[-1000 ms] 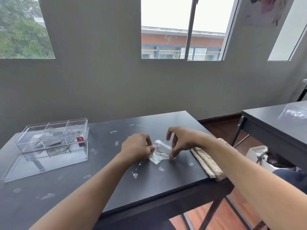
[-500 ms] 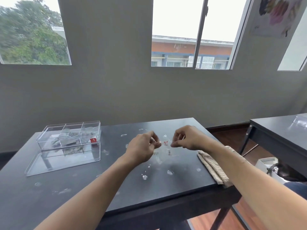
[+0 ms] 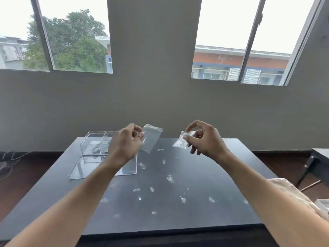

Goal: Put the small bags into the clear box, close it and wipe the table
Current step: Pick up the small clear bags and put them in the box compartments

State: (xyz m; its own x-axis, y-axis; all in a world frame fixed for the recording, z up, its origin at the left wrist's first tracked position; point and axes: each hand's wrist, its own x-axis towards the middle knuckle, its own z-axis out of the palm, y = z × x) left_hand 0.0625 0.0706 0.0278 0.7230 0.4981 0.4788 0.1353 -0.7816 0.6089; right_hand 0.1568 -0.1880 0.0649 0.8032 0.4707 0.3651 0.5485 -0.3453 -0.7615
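Note:
My left hand [image 3: 124, 147] is raised above the black table [image 3: 222, 175] and pinches a flat clear small bag [image 3: 151, 138] by its edge. My right hand [image 3: 204, 139], also lifted, pinches a second, crumpled small bag [image 3: 182, 141]. The two bags are apart in the air. Behind my left hand stands the clear box [image 3: 94, 141] with inner dividers, open, partly hidden by the hand. Its flat clear lid [image 3: 89, 166] lies on the table in front of it. Several small white scraps [image 3: 170, 178] dot the tabletop.
A beige cloth [image 3: 288, 191] lies at the table's right edge, partly behind my right forearm. A second dark table [image 3: 320, 155] stands to the right. A grey wall with windows runs behind the table. Cables [image 3: 8, 161] lie on the floor at left.
Both hands rose from the tabletop and moved apart, each now holding a separate bag in the air. The view has shifted so the table appears more centred.

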